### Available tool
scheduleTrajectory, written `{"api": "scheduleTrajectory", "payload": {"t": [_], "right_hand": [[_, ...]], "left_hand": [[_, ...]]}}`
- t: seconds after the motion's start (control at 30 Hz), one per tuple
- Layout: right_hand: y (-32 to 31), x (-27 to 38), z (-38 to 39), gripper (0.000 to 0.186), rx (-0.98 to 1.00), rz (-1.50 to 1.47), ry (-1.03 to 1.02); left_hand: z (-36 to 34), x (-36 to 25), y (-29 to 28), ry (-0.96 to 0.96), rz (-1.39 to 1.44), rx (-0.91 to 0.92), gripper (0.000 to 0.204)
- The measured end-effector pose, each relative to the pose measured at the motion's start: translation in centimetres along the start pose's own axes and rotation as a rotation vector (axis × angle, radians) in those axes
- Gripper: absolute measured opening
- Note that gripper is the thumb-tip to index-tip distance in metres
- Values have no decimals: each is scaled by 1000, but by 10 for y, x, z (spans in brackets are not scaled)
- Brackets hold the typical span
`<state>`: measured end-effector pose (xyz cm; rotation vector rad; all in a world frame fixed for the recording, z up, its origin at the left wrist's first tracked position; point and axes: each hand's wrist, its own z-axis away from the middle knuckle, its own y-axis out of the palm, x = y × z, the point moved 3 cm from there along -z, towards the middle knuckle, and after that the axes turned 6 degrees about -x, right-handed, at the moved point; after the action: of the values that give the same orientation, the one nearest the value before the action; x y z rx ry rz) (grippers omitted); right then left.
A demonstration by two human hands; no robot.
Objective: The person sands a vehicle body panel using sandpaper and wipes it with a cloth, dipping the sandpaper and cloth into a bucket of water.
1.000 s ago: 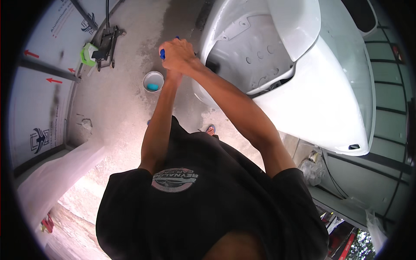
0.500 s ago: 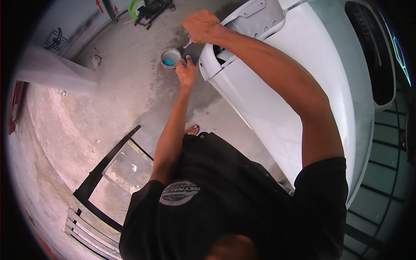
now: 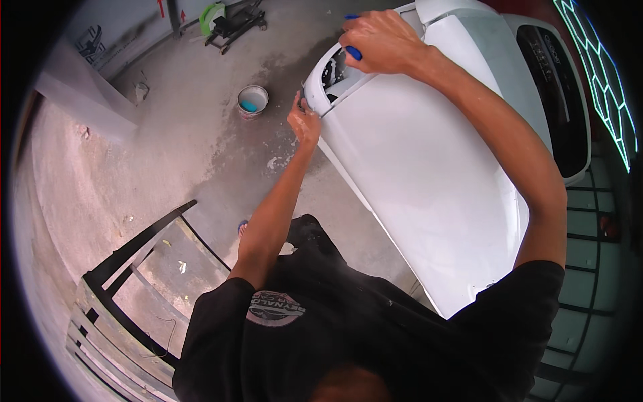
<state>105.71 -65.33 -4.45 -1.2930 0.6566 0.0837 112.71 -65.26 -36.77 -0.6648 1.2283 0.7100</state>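
Note:
My left hand (image 3: 305,123) is closed on a thin dark grey pad (image 3: 301,98) seen edge-on, at the corner of a white car body (image 3: 422,154). Wet streaks show on that hand. Over the car's far end, my right hand (image 3: 387,41) grips a soft-looking blue piece (image 3: 353,52), probably a sponge; its ends stick out on both sides of the fingers and the rest is hidden. Below this hand is a dark opening (image 3: 331,70) in the bodywork, with white suds or drips around it.
A white bucket (image 3: 253,100) with something turquoise inside stands on the wet concrete floor (image 3: 221,174). At lower left is a black and grey metal frame (image 3: 134,241). A green and black wheeled jack-like device (image 3: 231,23) stands at the back; a pillar (image 3: 87,94) rises at left.
My right hand has moved right, from beyond the car's corner to over its bodywork. My left hand has shifted from beside the bucket to the car's corner, still holding the pad. The view has shifted.

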Motion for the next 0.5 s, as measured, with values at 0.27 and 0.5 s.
{"api": "scheduleTrajectory", "payload": {"t": [0.27,0.5], "right_hand": [[-62,-91,11,21,-485,102,-33],[-30,-112,9,28,-781,-168,259]], "left_hand": [[18,-39,-19,140,115,-49,34],[28,-41,-12,311,59,-43,36]]}}
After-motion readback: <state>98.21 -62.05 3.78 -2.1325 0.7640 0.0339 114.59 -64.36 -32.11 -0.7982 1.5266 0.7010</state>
